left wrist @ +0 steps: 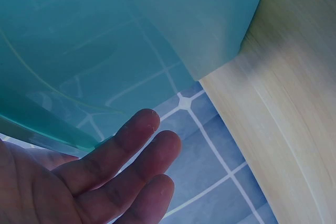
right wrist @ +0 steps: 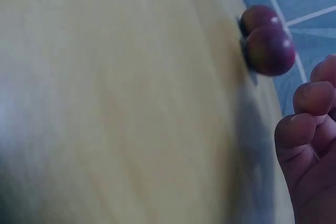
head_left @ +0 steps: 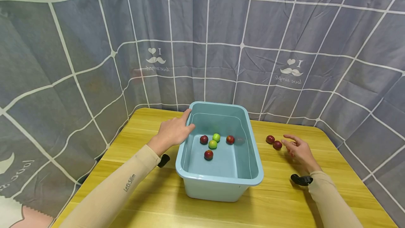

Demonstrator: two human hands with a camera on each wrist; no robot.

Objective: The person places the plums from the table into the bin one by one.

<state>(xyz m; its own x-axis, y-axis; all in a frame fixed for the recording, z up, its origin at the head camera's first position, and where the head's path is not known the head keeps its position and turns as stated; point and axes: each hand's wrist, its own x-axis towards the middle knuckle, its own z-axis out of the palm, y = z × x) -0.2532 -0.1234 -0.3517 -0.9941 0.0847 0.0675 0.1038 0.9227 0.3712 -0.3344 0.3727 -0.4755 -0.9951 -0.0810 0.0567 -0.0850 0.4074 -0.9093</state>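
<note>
My left hand (head_left: 173, 131) rests at the left rim of a light blue plastic basin (head_left: 221, 182), thumb over the edge. In the left wrist view, several loosely extended fingers (left wrist: 139, 163) show outside the basin's wall (left wrist: 157, 19). On the basin's floor lie dark red plums, one at the front (head_left: 208, 154), one at the left (head_left: 204, 139) and one at the right (head_left: 230, 139). Two round green fruits (head_left: 213, 144) sit between them. My right hand (head_left: 299, 150) hovers with bent fingers, holding nothing, beside two dark red plums (head_left: 277, 145) on the table.
The basin stands on a yellow wood-grain table (head_left: 152, 185). A grey curtain (head_left: 190, 59) with white grid lines hangs behind the table and at both sides. Black straps (head_left: 302, 179) are on the wrists, over beige sleeves (head_left: 332, 200).
</note>
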